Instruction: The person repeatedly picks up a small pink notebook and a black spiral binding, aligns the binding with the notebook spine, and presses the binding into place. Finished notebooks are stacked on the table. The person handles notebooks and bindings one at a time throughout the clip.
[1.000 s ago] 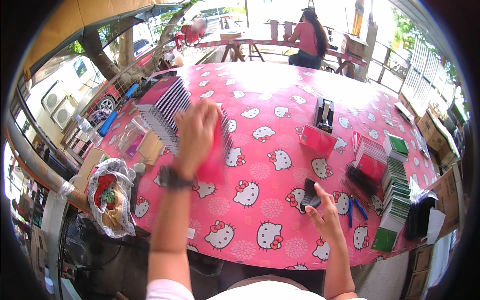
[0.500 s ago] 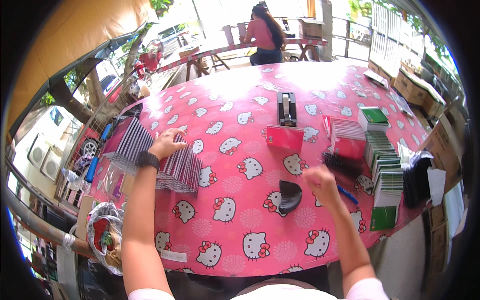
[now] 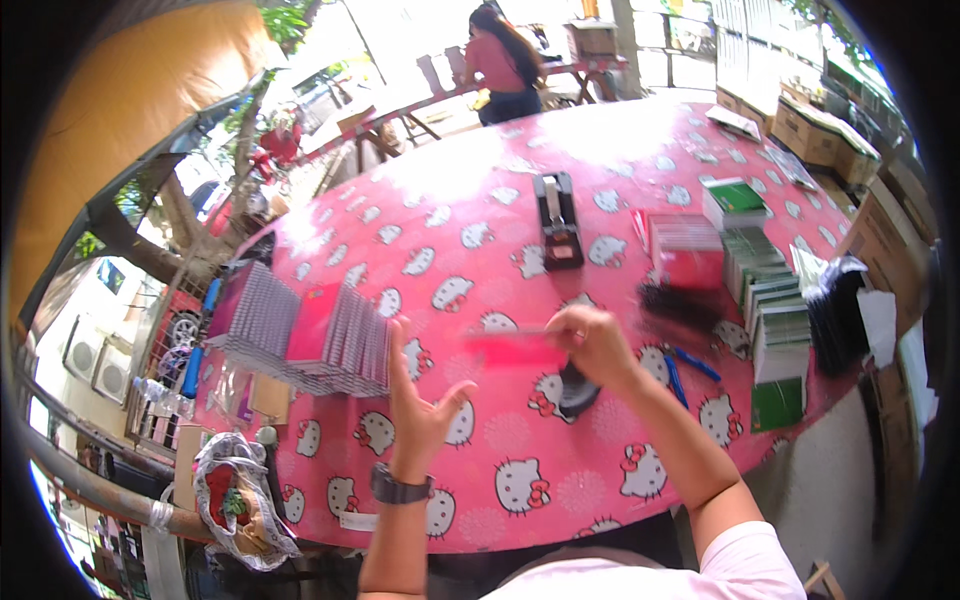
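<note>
My right hand (image 3: 590, 340) pinches a small red notebook (image 3: 510, 350) by its right end, holding it above the middle of the table; motion blurs it. My left hand (image 3: 420, 405), wearing a black wristband, is open with the thumb spread, just left of that notebook. Close beside the left fingers stands a row of red spiral notebooks (image 3: 340, 335), packed with their wire bindings showing. Another packed row, with purple covers (image 3: 250, 310), adjoins it on the left. A black curved piece (image 3: 578, 392) lies beneath my right hand, partly hidden.
A black desktop device with a metal strip (image 3: 557, 220) stands mid-table. To the right are red booklets (image 3: 688, 250), a dark wiry bundle (image 3: 680, 312), blue pens (image 3: 697, 365) and green booklets (image 3: 755, 290). A plastic bag (image 3: 240, 500) hangs at the left edge. Someone sits at a far table.
My left hand has left the notebook row and moved right. My right hand has moved left and up and taken the red notebook from in front of the black device. The view has shifted slightly.
</note>
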Tool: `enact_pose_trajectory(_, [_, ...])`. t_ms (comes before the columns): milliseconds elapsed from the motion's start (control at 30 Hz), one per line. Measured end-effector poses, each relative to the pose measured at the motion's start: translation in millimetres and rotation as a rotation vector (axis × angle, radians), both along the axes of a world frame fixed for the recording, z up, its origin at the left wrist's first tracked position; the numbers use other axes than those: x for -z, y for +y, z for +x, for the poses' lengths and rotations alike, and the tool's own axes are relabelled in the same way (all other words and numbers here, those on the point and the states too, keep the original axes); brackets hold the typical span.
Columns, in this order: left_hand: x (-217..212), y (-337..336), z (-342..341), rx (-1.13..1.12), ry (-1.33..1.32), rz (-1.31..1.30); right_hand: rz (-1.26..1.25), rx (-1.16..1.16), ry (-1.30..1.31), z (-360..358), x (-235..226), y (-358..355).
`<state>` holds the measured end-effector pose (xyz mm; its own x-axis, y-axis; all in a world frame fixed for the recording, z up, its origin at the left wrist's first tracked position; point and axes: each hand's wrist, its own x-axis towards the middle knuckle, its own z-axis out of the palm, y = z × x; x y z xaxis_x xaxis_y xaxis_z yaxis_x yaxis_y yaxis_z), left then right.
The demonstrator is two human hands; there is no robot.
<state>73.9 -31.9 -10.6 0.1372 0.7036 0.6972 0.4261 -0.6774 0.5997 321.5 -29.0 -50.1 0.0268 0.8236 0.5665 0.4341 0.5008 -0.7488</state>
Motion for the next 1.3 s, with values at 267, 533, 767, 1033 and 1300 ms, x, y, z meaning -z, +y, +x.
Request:
enact_pose_trajectory(267, [89, -97, 19, 0.179, -0.091, -0.413, -0.474, -0.216, 0.746, -38, 54, -125])
enact_pose_trajectory(533, [68, -110, 45, -0.045, 0.522, 0.050, -0.351, -0.178, 0.277, -38, 52, -107])
enact_pose_trajectory(767, [71, -96, 48, 0.090, 0.419, 0.070, -0.133, 0.560, -0.612, 135, 59, -43])
enact_pose_trajectory(1033, [73, -92, 56, 0.017, 0.349, 0.088, 0.146, 0.632, -0.479, 152, 53, -20])
enact_pose_trajectory(1300, [73, -90, 56, -0.005, 0.406, -0.021, -0.379, -0.204, -0.075, 29, -10, -99])
